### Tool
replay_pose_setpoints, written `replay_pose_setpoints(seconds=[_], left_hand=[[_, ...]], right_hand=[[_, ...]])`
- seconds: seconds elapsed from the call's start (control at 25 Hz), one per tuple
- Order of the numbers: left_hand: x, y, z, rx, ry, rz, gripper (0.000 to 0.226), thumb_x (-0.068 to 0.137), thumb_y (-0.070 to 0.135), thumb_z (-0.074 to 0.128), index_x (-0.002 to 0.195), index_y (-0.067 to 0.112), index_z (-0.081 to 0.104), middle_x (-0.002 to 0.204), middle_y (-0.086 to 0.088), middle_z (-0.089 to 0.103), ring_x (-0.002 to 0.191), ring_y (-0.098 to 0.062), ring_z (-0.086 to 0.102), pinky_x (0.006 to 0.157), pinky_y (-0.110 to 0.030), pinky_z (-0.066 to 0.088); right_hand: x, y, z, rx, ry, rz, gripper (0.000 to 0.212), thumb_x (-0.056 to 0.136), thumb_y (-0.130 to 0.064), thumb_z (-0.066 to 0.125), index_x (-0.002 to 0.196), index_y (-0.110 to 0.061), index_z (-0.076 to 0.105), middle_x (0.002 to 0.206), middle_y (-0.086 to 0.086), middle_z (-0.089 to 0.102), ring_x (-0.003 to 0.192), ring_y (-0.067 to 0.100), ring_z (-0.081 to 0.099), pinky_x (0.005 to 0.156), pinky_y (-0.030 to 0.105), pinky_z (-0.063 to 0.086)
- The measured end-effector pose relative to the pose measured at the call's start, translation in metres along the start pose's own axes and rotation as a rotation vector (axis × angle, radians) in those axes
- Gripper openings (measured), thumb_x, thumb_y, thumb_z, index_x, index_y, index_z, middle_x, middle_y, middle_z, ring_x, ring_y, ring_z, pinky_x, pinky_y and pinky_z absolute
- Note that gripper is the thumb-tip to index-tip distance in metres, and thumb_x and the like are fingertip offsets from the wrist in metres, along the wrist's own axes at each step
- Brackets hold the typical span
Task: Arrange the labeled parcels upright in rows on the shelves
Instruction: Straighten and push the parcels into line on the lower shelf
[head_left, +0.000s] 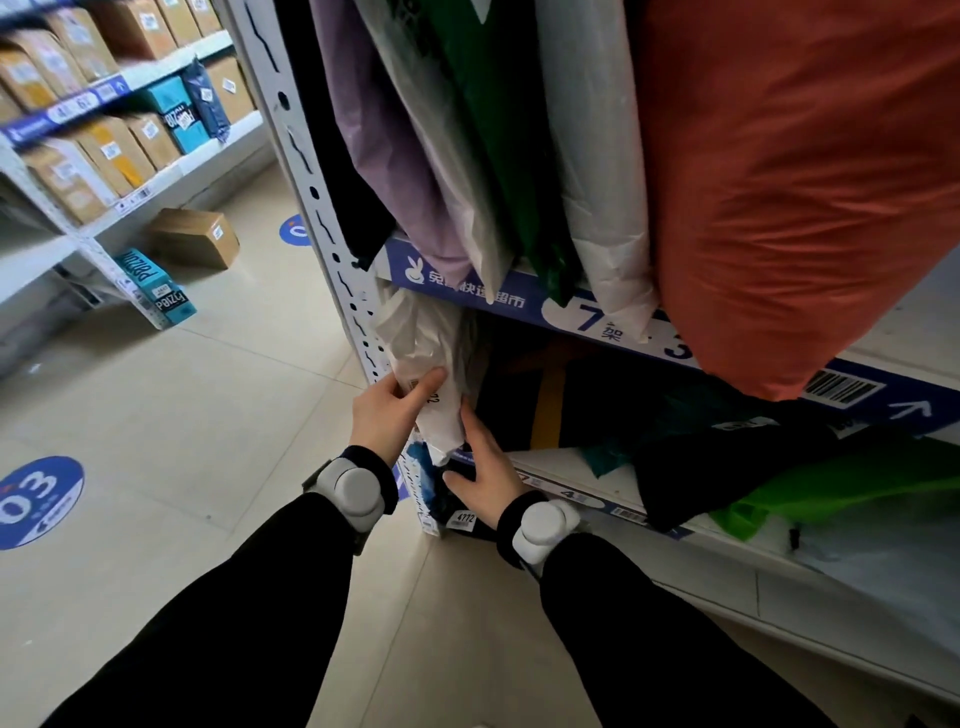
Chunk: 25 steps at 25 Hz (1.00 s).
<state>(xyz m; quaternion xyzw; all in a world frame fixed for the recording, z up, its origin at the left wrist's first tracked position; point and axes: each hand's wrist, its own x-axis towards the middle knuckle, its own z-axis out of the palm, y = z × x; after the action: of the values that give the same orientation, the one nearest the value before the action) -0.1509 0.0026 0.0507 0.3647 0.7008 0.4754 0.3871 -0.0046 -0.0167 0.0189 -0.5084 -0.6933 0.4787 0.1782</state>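
Observation:
A white soft parcel (423, 338) with a printed label stands upright at the left end of the lower shelf (561, 470), against the white post (306, 171). My left hand (387, 413) holds its left side, thumb laid across the label. My right hand (485, 470) lies with straight fingers against the parcel's lower right edge and a dark parcel (457, 506) labeled 4772. Beside the white parcel stand a grey one (470, 353) and dark ones (519, 395). Black (727, 467) and green (841, 493) bags lie slumped further right.
The shelf above carries upright purple (384, 130), white (597, 156), green (488, 114) and large orange (795, 182) bags hanging over its blue edge. Across the tiled aisle a rack (104, 130) holds cardboard boxes. A brown box (195, 236) and a teal box (156, 286) sit on the floor.

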Motion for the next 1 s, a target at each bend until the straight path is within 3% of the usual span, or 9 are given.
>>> replay_pose_setpoints(seconds=[0.12,0.24,0.4,0.56,0.64,0.8,1.0], left_hand=[[0.002,0.002,-0.010,0.141,0.040,-0.001,0.070,0.052,0.079,0.067,0.070,0.012,0.070,0.071,-0.009,0.071,0.075,-0.025,0.069,0.078,-0.047,0.058],[0.002,0.005,-0.013,0.224,0.003,-0.021,0.080,0.056,0.081,0.062,0.065,0.002,0.069,0.067,-0.016,0.071,0.073,-0.032,0.068,0.076,-0.045,0.057],[0.006,0.011,-0.006,0.186,0.007,-0.060,0.069,0.070,0.065,0.066,0.064,-0.004,0.069,0.065,-0.018,0.071,0.071,-0.030,0.069,0.079,-0.041,0.054],[0.013,0.014,-0.002,0.182,0.006,-0.068,0.077,0.065,0.072,0.063,0.062,-0.004,0.069,0.062,-0.019,0.070,0.068,-0.026,0.069,0.080,-0.038,0.055],[0.012,0.014,-0.002,0.204,0.008,-0.069,0.084,0.057,0.079,0.059,0.059,-0.004,0.069,0.058,-0.017,0.070,0.065,-0.023,0.069,0.076,-0.035,0.054],[0.008,0.018,-0.002,0.255,0.019,-0.056,0.089,0.055,0.083,0.057,0.060,-0.005,0.068,0.059,-0.016,0.070,0.063,-0.022,0.068,0.075,-0.035,0.055],[0.003,0.017,-0.008,0.298,0.013,-0.044,0.115,0.044,0.096,0.050,0.073,-0.014,0.065,0.074,-0.029,0.068,0.074,-0.037,0.067,0.079,-0.049,0.056]], right_hand=[[0.000,0.000,0.010,-0.004,0.029,-0.023,0.089,0.083,-0.015,0.056,0.147,-0.039,-0.002,0.159,-0.010,0.007,0.142,0.016,0.031,0.116,0.039,0.032],[-0.001,-0.002,0.016,-0.037,0.058,-0.054,0.091,0.085,-0.016,0.055,0.145,-0.042,-0.008,0.159,-0.016,-0.004,0.143,0.017,0.028,0.114,0.042,0.034],[0.007,-0.004,0.015,-0.046,0.070,-0.057,0.089,0.086,-0.011,0.053,0.148,-0.030,-0.008,0.160,-0.007,-0.005,0.145,0.018,0.022,0.117,0.038,0.030],[0.014,-0.009,0.008,-0.039,0.070,-0.021,0.088,0.086,-0.005,0.051,0.150,-0.026,-0.005,0.161,-0.003,-0.002,0.146,0.019,0.018,0.111,0.017,0.021],[0.015,-0.007,0.005,-0.031,0.061,-0.020,0.088,0.085,-0.003,0.051,0.150,-0.026,-0.004,0.161,-0.002,0.000,0.147,0.018,0.015,0.111,0.018,0.021],[0.011,-0.004,0.002,0.008,0.061,-0.028,0.088,0.084,-0.004,0.052,0.149,-0.033,0.000,0.160,-0.006,0.006,0.144,0.018,0.024,0.112,0.025,0.032],[0.004,-0.008,-0.007,0.027,0.055,-0.045,0.084,0.085,-0.003,0.051,0.149,-0.033,0.005,0.159,-0.008,0.011,0.133,0.024,0.042,0.107,0.033,0.042]])
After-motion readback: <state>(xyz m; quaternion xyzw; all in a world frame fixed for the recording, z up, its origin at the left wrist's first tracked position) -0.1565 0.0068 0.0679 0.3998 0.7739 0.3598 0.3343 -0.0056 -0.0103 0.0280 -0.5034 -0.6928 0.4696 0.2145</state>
